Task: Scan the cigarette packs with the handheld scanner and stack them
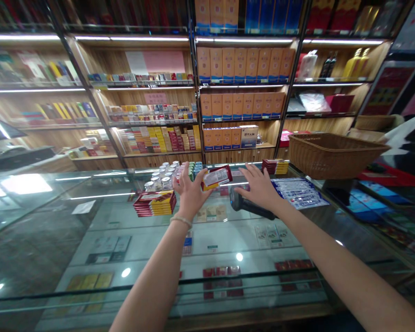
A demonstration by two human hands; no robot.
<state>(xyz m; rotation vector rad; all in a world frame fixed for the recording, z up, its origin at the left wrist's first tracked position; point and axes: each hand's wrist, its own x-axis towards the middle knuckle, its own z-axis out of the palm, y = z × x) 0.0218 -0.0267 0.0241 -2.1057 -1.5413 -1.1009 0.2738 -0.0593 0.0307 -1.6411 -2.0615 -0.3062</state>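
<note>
My left hand (191, 193) pinches a small flat red-and-yellow box (218, 176) by its left end between thumb and fingers, above the glass counter. A white label with a barcode shows on its upturned side. To the right, my right hand (259, 186) has its fingers stretched out and apart. Just under that palm is a black handheld barcode scanner (249, 205); whether the hand touches it I cannot tell. A stack of similar red-and-yellow boxes (155, 204) stands left of my left hand, and another stack (275, 166) lies beyond my right hand.
Small clear-lidded jars (162, 176) stand behind my left hand. Blue-and-white packets (299, 193) lie right of my right hand, below a wicker basket (335, 154). Packs show inside the glass counter (228, 244). Stocked wooden shelves (240, 152) line the back wall.
</note>
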